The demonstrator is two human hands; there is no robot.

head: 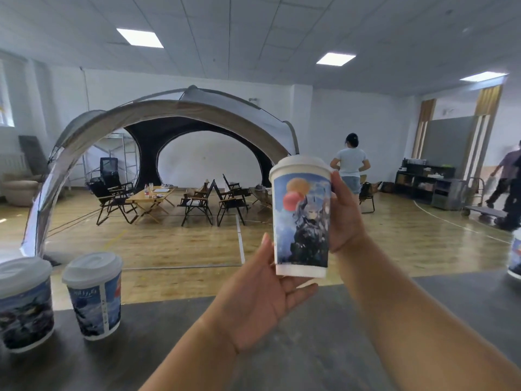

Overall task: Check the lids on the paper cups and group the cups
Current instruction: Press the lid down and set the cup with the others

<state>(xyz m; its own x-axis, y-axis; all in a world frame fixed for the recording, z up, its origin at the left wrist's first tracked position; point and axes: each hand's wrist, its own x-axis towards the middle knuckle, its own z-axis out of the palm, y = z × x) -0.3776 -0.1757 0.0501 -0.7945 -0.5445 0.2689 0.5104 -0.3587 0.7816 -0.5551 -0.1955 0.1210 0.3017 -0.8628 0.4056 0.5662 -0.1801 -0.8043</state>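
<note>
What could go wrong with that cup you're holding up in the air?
1. The raised cup is off the table, gripped at its side by the right hand, the left hand open under its base; a slip could drop it.
2. If its lid is loose, tilting might pop it off.
3. The cup at the picture's right edge stands close to the right arm and could get knocked.

A large indoor hall, gym-like: wooden floor (174, 249) painted with court lines, tiled ceiling with flat panel lights (140, 38). A big dome tent (174, 114) stands inside (folding camp chairs (197, 201) and a low table (150, 197) beneath it).
</note>
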